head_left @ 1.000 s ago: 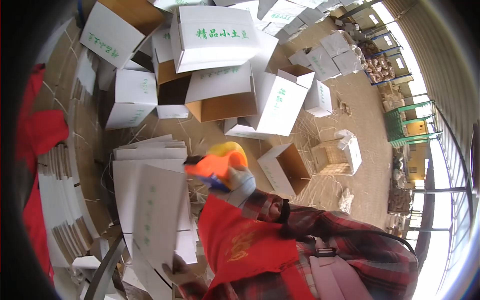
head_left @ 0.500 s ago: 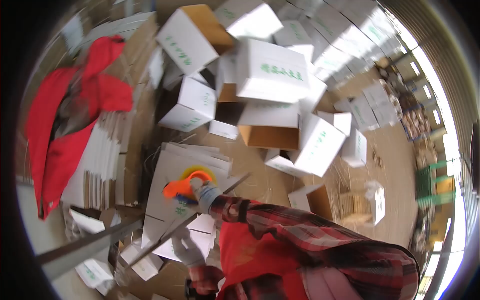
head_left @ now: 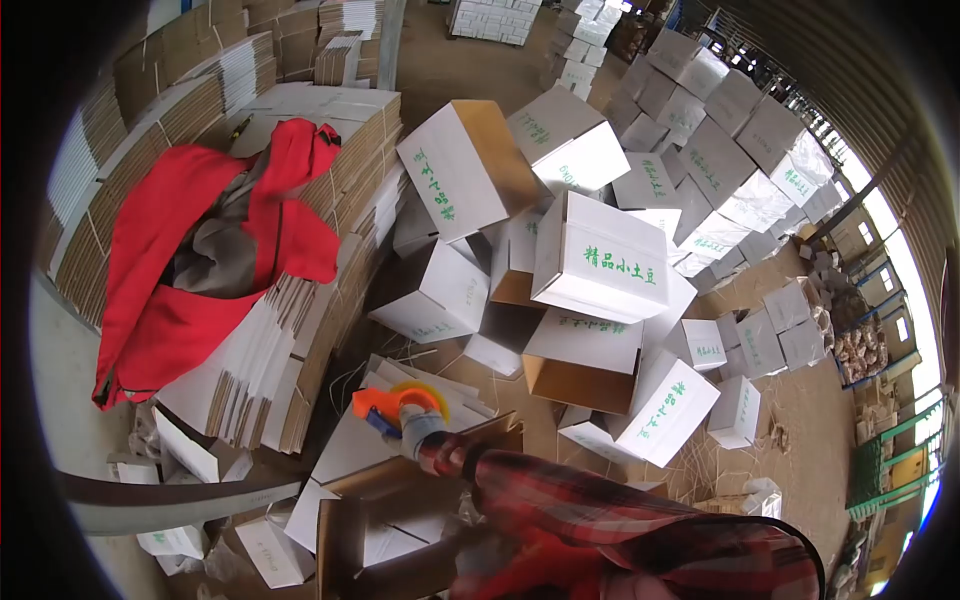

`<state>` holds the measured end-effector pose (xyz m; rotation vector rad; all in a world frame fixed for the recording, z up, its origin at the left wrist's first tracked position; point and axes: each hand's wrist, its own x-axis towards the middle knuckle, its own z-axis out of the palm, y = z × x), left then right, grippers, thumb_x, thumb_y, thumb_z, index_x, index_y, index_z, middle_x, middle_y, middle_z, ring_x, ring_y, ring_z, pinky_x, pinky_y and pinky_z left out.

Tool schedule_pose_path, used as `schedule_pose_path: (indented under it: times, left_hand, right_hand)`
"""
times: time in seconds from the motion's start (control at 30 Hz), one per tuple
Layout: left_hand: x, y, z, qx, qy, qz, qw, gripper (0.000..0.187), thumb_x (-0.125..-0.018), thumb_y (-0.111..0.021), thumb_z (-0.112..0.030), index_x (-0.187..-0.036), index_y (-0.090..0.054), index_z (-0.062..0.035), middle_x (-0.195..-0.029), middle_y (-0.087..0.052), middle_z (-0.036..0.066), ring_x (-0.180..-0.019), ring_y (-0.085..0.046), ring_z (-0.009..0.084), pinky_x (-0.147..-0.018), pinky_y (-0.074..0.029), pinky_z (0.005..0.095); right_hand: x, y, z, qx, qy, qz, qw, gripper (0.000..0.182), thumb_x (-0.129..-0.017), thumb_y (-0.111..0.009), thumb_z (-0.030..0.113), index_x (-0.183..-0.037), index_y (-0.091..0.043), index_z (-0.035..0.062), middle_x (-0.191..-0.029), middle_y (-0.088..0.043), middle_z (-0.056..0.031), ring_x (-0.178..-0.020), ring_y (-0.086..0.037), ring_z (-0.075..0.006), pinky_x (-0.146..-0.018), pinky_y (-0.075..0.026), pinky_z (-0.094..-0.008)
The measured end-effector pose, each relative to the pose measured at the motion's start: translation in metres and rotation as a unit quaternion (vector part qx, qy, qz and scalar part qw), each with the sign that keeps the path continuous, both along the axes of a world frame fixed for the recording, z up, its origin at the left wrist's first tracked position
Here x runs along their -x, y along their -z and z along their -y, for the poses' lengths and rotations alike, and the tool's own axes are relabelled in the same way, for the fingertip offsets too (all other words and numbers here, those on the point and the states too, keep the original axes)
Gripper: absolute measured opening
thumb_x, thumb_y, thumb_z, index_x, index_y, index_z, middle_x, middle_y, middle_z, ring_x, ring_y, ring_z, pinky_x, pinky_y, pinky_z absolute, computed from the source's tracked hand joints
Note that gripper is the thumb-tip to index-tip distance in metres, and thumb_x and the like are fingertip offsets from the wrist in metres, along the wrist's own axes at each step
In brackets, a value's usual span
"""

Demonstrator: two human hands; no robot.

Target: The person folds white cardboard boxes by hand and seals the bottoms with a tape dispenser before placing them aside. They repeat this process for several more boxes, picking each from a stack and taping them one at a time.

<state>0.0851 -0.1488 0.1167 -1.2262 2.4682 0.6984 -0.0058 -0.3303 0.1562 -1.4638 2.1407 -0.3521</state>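
My right hand (head_left: 422, 430), in a pale glove, is closed around an orange tape dispenser (head_left: 372, 402) with a yellow roll of tape (head_left: 430, 394). It is held above a stack of flat white cardboard sheets (head_left: 350, 440). Below my right forearm stands an open cardboard box (head_left: 345, 535), its brown inside facing up. A blurred pale patch beside the box, under the sleeve, may be my left hand; its fingers cannot be made out.
Several white boxes with green lettering (head_left: 600, 262) lie heaped ahead. A red jacket (head_left: 150, 260) drapes over stacked flat cardboard (head_left: 250, 400) at left. A metal bar (head_left: 180, 508) juts in at lower left. Wrapped box stacks (head_left: 730, 170) stand farther back.
The view has tilted up, and the scene sits lower. An open box now stands at the bottom, where my left hand was plainly visible before. My right hand still holds the tape dispenser.
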Motion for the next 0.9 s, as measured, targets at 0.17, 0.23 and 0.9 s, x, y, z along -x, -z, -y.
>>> schedule_pose_path:
  times: [0.17, 0.23, 0.9]
  left_hand:
    - [0.041, 0.014, 0.018, -0.124, 0.029, -0.001, 0.992, 0.059, -0.081, -0.052, -0.04, -0.128, -0.04, -0.0068, -0.132, -0.036, 0.014, -0.121, -0.031, 0.0297, -0.098, -0.021, 0.0493]
    - [0.055, 0.017, 0.025, -0.157, 0.02, 0.0, 0.987, 0.057, -0.082, -0.05, -0.039, -0.128, -0.041, -0.0067, -0.13, -0.038, 0.015, -0.118, -0.034, 0.0295, -0.097, -0.024, 0.048]
    - [-0.023, 0.155, 0.0, -0.371, -0.319, -0.185, 0.852, 0.042, -0.087, -0.044, -0.033, -0.125, -0.045, -0.0145, -0.11, -0.056, 0.012, -0.102, -0.055, 0.0258, -0.088, -0.042, 0.0403]
  right_hand:
    - [0.017, 0.01, -0.002, -0.058, -0.001, 0.025, 0.998, 0.054, -0.065, -0.071, 0.044, -0.1, -0.054, 0.0067, -0.096, -0.059, -0.0182, -0.091, -0.057, -0.0364, -0.077, -0.044, -0.0431]
    - [0.021, 0.013, -0.01, -0.051, -0.04, 0.044, 0.997, 0.055, -0.065, -0.071, 0.043, -0.101, -0.054, 0.0065, -0.096, -0.059, -0.0182, -0.09, -0.057, -0.0363, -0.077, -0.045, -0.0429]
    - [0.117, -0.046, -0.105, -0.254, -0.198, -0.036, 0.946, 0.061, -0.066, -0.067, 0.052, -0.102, -0.056, 0.0045, -0.087, -0.062, -0.0161, -0.083, -0.061, -0.0312, -0.073, -0.047, -0.0384]
